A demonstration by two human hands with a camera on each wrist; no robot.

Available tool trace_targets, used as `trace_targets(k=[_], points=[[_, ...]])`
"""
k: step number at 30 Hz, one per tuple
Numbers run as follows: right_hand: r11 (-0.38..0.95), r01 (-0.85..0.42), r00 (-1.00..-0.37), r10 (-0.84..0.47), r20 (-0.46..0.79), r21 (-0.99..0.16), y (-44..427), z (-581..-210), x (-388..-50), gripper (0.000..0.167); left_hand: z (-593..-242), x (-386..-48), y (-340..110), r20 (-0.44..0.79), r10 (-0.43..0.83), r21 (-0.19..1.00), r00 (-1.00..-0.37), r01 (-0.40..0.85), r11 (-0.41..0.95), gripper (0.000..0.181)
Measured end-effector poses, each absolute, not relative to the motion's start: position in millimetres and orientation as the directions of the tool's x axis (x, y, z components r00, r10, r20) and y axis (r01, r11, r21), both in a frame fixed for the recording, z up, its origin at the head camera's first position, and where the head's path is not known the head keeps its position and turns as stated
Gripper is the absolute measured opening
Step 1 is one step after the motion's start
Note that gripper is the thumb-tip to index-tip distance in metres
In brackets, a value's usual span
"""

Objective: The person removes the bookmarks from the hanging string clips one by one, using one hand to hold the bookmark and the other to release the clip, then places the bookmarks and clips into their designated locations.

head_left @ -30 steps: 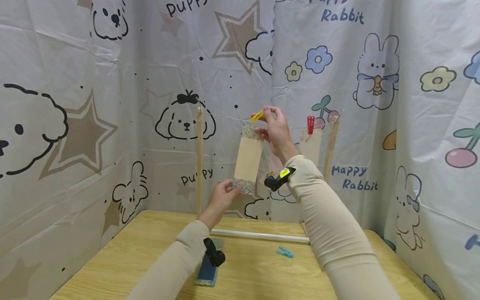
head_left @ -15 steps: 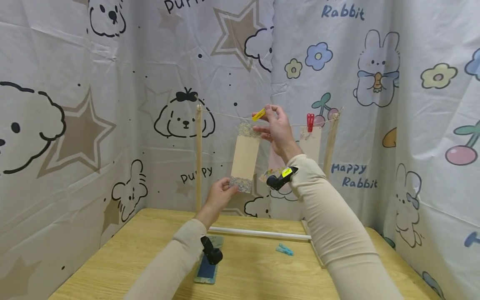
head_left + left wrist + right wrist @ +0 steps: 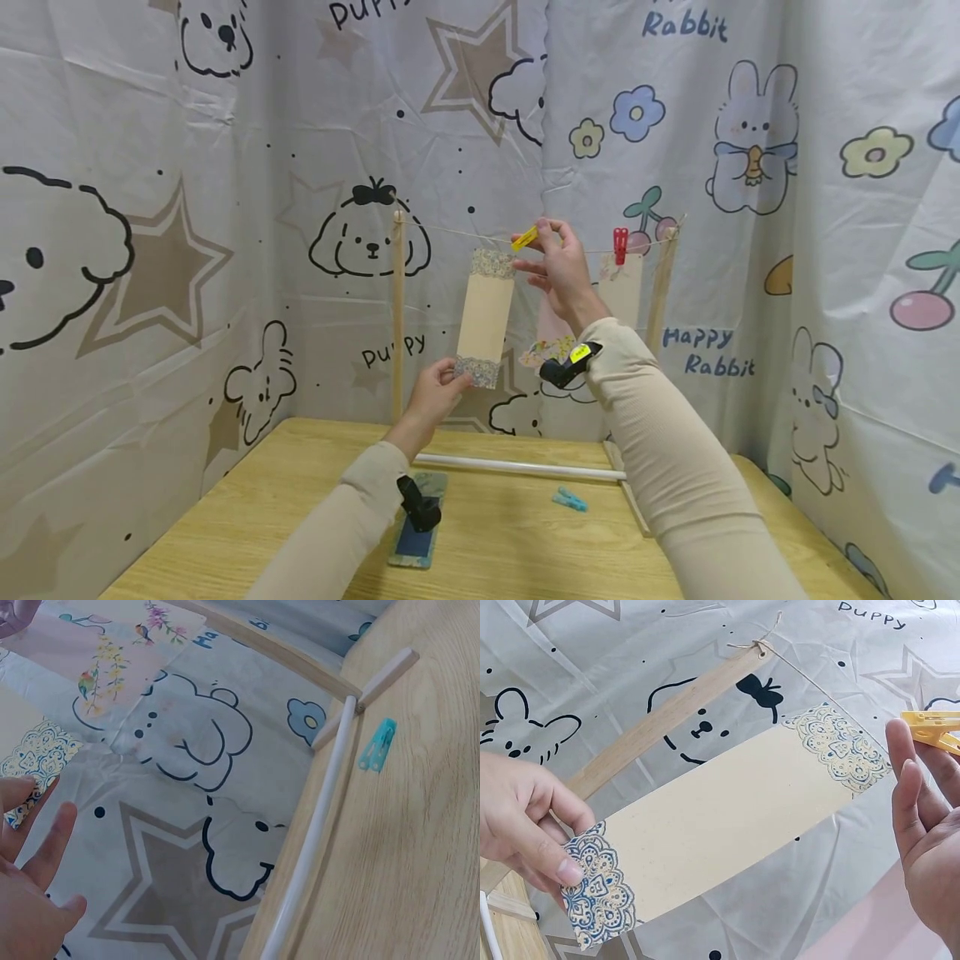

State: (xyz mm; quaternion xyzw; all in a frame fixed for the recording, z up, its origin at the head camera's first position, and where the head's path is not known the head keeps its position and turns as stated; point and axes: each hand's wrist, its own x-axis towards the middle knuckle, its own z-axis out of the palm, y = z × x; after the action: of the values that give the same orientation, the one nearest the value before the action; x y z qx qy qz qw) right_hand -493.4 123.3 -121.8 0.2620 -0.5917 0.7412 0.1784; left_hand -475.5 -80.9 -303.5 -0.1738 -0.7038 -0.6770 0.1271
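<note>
yellow clip: pinched by right hand, now farther from card | card: shifted left, pinched by left hand, apparently its sole support

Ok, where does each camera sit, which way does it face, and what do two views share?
Head: on the person's head, looking forward and down at the patterned card; left hand, right hand and both sleeves show.
Left wrist: on that wrist, facing the white rod and turquoise clip; left hand shows, right hand barely.
Right wrist: on that wrist, facing the patterned card, both hands at the sides.
Shared: head and right wrist both show the yellow clip.
</note>
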Motion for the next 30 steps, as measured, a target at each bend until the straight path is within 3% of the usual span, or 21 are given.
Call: trace_targets(k=[11,17,21,30], points=[[-0.238,-0.601,-0.771,-0.077,0.632,-0.763,130,-132,-496,0.036,-308,-477,-82,0.424,0.075,0.904,-0.902,0.427,0.016,0.007],[-0.237,-0.585,-0.779,-0.102,0.619,-0.775,128,-137,-496,0.038,-311,-475,-84,0.404,0.080,0.914,-0.911,0.406,0.004,0.015],[-0.231,-0.580,-0.783,-0.109,0.613,-0.781,126,-138,-494,0.031,-313,-475,-86,0.400,0.069,0.916,-0.914,0.402,0.005,0.027],[-0.220,-0.572,-0.788,-0.123,0.604,-0.791,127,-144,-494,0.027,-314,-476,-85,0.410,0.075,0.911,-0.909,0.412,0.004,0.020]])
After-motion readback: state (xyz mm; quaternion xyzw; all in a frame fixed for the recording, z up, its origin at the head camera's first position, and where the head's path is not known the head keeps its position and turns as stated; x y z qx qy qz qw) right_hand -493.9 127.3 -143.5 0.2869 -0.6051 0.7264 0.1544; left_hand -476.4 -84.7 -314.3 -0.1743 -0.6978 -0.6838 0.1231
